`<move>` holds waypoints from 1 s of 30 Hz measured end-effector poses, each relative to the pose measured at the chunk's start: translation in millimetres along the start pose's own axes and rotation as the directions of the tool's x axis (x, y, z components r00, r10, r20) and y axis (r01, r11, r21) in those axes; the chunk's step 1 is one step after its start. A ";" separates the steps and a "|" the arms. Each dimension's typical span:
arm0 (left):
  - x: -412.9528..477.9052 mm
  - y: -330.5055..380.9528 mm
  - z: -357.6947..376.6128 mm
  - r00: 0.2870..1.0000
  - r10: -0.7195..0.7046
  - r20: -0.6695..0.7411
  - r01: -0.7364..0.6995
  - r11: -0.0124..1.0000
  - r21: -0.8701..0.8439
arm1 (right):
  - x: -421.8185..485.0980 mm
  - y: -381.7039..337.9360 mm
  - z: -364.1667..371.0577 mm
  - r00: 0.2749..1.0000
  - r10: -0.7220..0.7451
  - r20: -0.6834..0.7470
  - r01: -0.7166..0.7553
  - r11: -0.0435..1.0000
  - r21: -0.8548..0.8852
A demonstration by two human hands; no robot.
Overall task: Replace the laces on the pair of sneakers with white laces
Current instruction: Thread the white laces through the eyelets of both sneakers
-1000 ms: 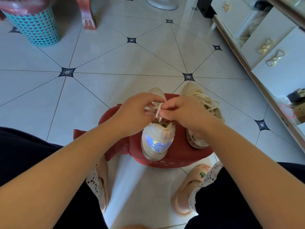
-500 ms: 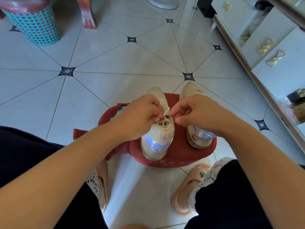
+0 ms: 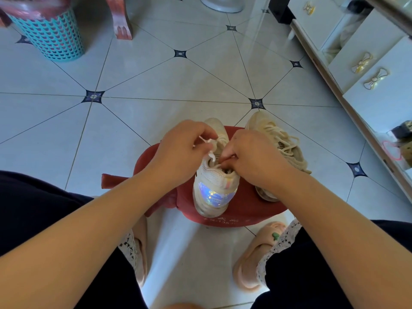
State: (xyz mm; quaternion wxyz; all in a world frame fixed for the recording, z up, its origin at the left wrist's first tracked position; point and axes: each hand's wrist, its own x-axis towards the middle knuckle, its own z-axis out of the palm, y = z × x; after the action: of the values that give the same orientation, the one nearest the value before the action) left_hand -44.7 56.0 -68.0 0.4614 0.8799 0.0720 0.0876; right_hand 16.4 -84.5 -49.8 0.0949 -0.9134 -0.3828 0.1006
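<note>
Two pale sneakers stand on a red stool (image 3: pixel 249 210) between my knees. The left sneaker (image 3: pixel 215 188) has an iridescent heel patch facing me. My left hand (image 3: pixel 180 152) pinches a white lace (image 3: pixel 208 144) above its tongue. My right hand (image 3: pixel 252 157) pinches the lace at the sneaker's top eyelets, fingers curled down into the opening. The right sneaker (image 3: pixel 281 141) lies partly behind my right hand, its cream laces loosely threaded.
A teal plastic basket (image 3: pixel 51 39) stands at the far left, a wooden furniture leg (image 3: pixel 120 21) beside it. White drawers with gold bow handles (image 3: pixel 376 79) run along the right. A fan base (image 3: pixel 223 3) sits at the top. My slippered feet (image 3: pixel 256 259) flank the stool.
Both hands have shifted on the left sneaker: my left hand has lifted a lace end up and left, and my right hand has dropped to the eyelets, uncovering the right sneaker's laces.
</note>
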 end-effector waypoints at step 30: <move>-8.9 6.6 36.4 0.865 -0.482 0.136 0.500 0.815 -0.291 | -42.5 80.0 -15.6 0.689 0.686 0.232 -0.617 0.389 0.684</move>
State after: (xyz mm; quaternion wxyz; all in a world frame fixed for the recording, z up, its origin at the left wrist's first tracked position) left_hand -45.1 21.3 -83.7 0.6052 0.7478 0.2687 -0.0485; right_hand 45.6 -171.6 -50.0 0.4128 -0.8774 0.0827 0.2301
